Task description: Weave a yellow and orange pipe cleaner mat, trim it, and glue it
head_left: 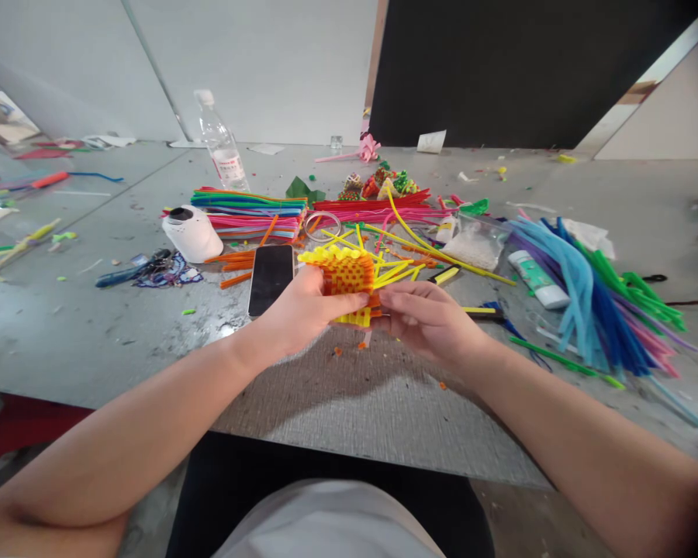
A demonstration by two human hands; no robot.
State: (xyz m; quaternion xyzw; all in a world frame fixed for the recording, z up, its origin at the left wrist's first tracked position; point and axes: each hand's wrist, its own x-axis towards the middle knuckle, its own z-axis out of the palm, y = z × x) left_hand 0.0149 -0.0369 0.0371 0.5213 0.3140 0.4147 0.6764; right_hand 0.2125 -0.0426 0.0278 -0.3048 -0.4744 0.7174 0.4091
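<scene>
A woven piece of orange and yellow pipe cleaners (349, 273) hangs above the table near its front edge. My left hand (307, 306) is closed around its left side, the thumb lying across the front. At the piece's right edge my right hand (427, 314) is closed in a pinch, with orange ends beside the fingertips. Exactly what those fingertips grip is mostly hidden. Behind the hands lie loose yellow pipe cleaners (399, 271). A black phone (271, 280) rests just left of the woven piece, and yellow-and-black scissors (482, 313) lie partly behind my right hand.
Bundles of coloured pipe cleaners (247, 213) lie behind the phone, with blue ones (585, 287) at the right. A white roll (193, 234), a water bottle (221, 147), a white-and-green tube (538, 279) and a bag of white beads (475, 242) stand or lie around.
</scene>
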